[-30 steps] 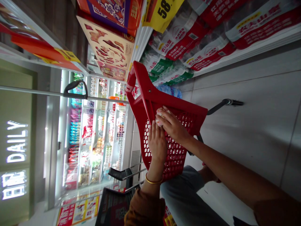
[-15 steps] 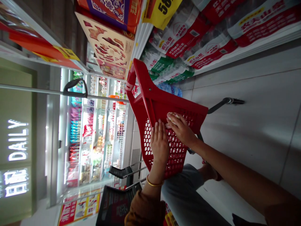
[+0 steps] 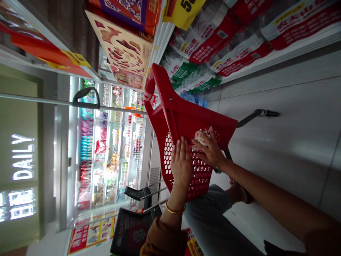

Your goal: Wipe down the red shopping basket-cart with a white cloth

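Observation:
A red plastic shopping basket [image 3: 186, 117] is tipped on its side in front of me, its mesh wall facing me. My left hand [image 3: 181, 163], with a gold bangle at the wrist, lies flat on the mesh with the fingers stretched out. My right hand [image 3: 213, 153] is closed on a crumpled whitish cloth [image 3: 200, 137] and presses it against the basket near its solid rim. The basket's black pull handle [image 3: 258, 114] sticks out over the floor behind it.
Shrink-wrapped packs of bottled water [image 3: 213, 46] fill the low shelf beyond the basket, under a yellow price tag [image 3: 183, 10]. A lit chilled display case [image 3: 106, 149] stands further off. A dark basket [image 3: 130, 231] sits by my knee on the grey tiled floor [image 3: 287, 142].
My right hand has slid the cloth along the basket, away from the handle joint toward the rim. My left hand has stayed flat on the mesh.

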Available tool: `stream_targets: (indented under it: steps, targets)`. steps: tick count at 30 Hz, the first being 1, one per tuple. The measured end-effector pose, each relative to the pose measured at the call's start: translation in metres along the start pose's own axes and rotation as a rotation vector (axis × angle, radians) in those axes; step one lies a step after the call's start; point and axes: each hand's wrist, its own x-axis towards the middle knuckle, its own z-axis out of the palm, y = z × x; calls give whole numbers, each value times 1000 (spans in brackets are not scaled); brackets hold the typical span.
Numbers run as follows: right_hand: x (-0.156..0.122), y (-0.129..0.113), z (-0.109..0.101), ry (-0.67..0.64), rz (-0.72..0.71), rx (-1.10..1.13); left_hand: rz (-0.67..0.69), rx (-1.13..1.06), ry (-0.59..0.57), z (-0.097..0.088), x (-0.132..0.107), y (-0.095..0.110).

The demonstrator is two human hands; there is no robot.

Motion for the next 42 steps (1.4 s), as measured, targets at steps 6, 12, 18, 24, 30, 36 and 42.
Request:
stream_targets:
  steps: [6,12,18,24,30,36,42]
  targets:
    - [-1,3,12,113,2,140,11,-19,-5,2,-4,-1]
    - [17,-22,10,76,-15,251,7,-26,-43,5,-12,0]
    - [21,-23,7,4,-43,251,-6,-20,-45,6,-16,1]
    - [-4,-4,0,-15,10,184,-16,-50,-87,7,-21,5]
    - [-39,24,1,1,73,109,-15,-49,-127,9,-27,8]
    - [-45,18,6,36,86,95,3,-39,-156,10,-30,9]
    - [-22,-19,14,-3,30,203,22,-37,-151,13,-30,12]
